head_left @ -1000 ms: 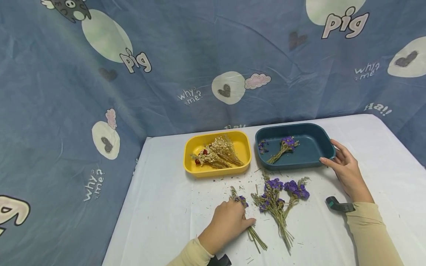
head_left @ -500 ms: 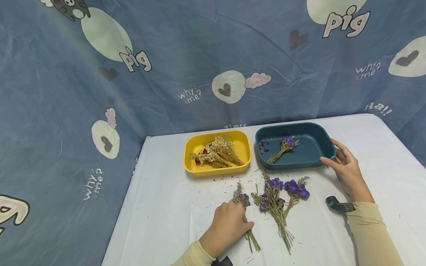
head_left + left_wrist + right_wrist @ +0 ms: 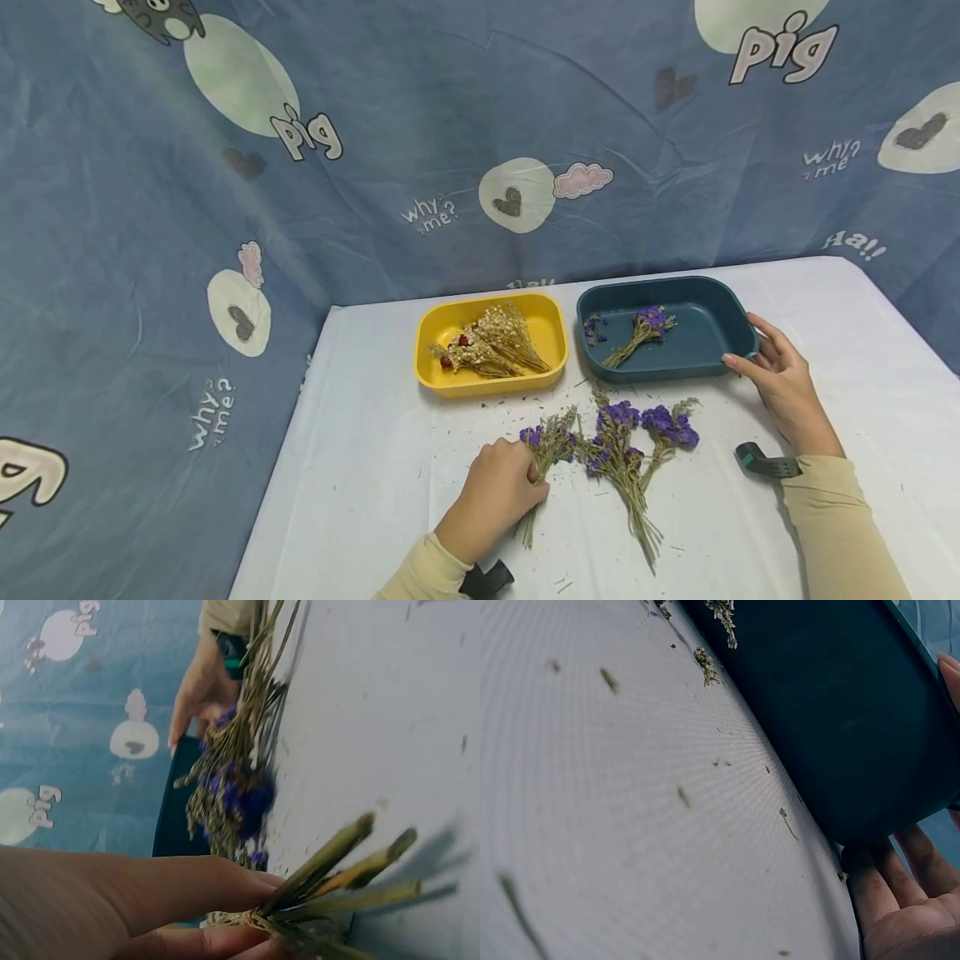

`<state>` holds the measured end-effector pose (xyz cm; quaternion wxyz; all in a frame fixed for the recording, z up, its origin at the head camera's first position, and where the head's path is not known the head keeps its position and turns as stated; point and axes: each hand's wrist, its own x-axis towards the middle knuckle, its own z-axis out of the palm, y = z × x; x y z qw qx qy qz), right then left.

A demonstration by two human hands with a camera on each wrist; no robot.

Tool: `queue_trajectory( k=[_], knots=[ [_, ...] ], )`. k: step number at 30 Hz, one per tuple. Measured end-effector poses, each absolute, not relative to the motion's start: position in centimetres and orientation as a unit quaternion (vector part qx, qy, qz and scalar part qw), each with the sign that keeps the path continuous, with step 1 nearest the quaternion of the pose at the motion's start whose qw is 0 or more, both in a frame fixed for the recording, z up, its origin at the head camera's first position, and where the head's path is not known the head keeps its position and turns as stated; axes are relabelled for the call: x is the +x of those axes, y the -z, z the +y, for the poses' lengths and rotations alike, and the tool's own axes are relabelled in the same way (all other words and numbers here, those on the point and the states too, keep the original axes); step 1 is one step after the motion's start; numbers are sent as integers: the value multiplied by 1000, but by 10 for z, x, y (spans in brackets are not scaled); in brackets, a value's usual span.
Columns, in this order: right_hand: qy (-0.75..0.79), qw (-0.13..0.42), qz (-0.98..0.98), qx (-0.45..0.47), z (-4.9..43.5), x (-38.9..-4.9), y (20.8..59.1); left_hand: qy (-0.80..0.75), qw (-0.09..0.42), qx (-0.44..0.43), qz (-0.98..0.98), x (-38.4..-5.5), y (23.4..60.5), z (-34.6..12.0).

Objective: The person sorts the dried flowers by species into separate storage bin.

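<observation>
My left hand (image 3: 498, 487) pinches a small bunch of dried purple flowers (image 3: 553, 440) by its stems, low over the white table. In the left wrist view, cut stem ends (image 3: 326, 859) stick out past the thumb and fingers (image 3: 217, 941). My right hand (image 3: 783, 387) holds the near right corner of the dark teal tray (image 3: 701, 329), thumb at the front rim and fingers along the end. Its fingers (image 3: 874, 889) show against the tray wall (image 3: 832, 742) in the right wrist view. Inside the tray lie a purple bunch (image 3: 647, 327) and some loose blossoms (image 3: 594, 329).
Loose purple bunches (image 3: 626, 467) lie right of my left hand, one topped by a fuller purple head (image 3: 670, 427). A yellow tray (image 3: 487, 387) with cream and red dried flowers (image 3: 487, 342) stands behind. Bits of stem litter the tabletop (image 3: 360, 467); a printed blue cloth (image 3: 405, 125) hangs at the back.
My left hand has shifted slightly left, and the bunch in it has swung so its heads point up and right, near the other flowers. The right hand stays at the tray.
</observation>
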<state>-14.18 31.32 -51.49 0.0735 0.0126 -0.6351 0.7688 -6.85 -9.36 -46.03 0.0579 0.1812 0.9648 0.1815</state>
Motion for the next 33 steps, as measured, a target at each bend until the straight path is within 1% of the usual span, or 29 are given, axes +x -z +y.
queue_trajectory(
  k=[9, 19, 33],
  knots=[
    [-770, 74, -633, 12, 312, -142, 514, -274, 112, 157, 942, -84, 456, -109],
    [-769, 73, -635, 9, 313, -142, 515, -328, 133, 158, 922, -92, 453, -118],
    [-767, 68, -638, 5, 314, -142, 514, -340, 86, 178, 919, -87, 433, -120]
  ],
)
